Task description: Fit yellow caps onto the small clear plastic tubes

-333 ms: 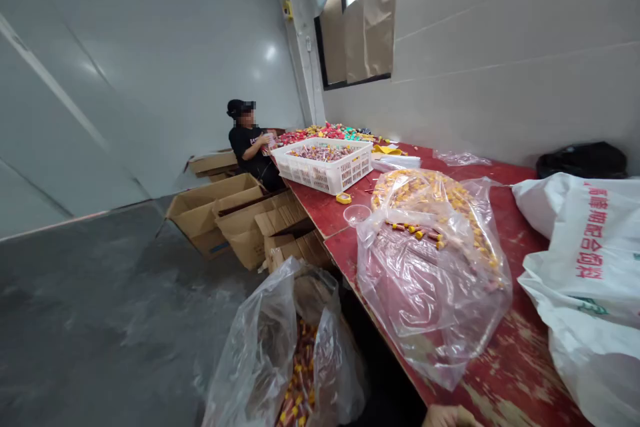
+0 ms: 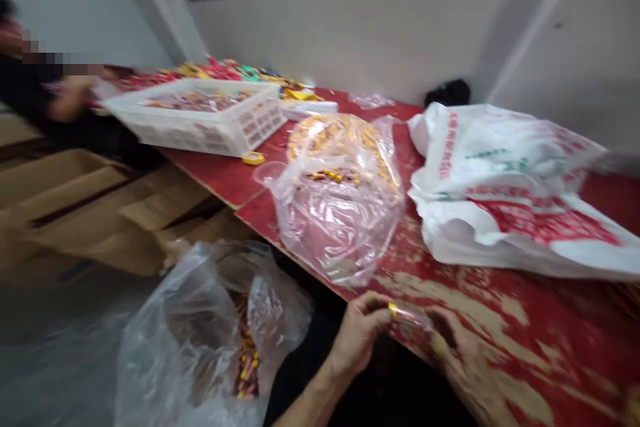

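Observation:
Over the table's front edge, a small yellow-ended tube in clear wrap is held between my two hands. My left hand pinches its yellow end with thumb and fingers. Around the clear end, my right hand is closed, somewhat blurred. Beyond them a clear plastic bag lies on the table, with many yellow-tipped pieces toward its far side. Below and left of my hands, another clear bag stands open, with similar yellow-and-reddish pieces inside.
The red worn table runs back along the wall. On it are a white crate of small pieces, a yellow tape roll and a printed white sack. Cardboard boxes stand at left, near another person.
The view has swung right and down, so the table contents shift left. Both hands now show, holding the tube; earlier only part of a hand showed at the bottom edge.

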`<move>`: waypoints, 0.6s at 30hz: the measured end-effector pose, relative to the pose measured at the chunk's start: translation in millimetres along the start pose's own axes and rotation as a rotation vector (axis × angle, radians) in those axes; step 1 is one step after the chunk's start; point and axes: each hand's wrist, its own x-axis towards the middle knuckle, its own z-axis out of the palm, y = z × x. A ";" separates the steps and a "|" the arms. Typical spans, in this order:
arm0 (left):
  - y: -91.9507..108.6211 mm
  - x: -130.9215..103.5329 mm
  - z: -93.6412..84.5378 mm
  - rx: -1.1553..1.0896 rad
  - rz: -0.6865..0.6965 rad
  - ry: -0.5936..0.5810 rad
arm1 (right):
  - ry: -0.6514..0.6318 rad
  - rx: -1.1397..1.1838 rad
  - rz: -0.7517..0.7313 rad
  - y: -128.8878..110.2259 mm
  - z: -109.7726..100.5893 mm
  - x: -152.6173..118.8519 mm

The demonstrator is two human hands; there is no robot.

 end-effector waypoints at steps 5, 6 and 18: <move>3.3 4.7 -4.0 -0.014 -0.058 -0.062 | -0.085 0.068 -0.003 -11.5 -10.7 6.9; 2.5 4.3 -4.1 -0.011 -0.056 -0.067 | -0.068 0.068 0.009 -12.7 -10.7 8.0; -6.2 6.5 -4.5 0.111 -0.019 -0.077 | -0.039 0.165 0.157 -5.3 -3.8 4.1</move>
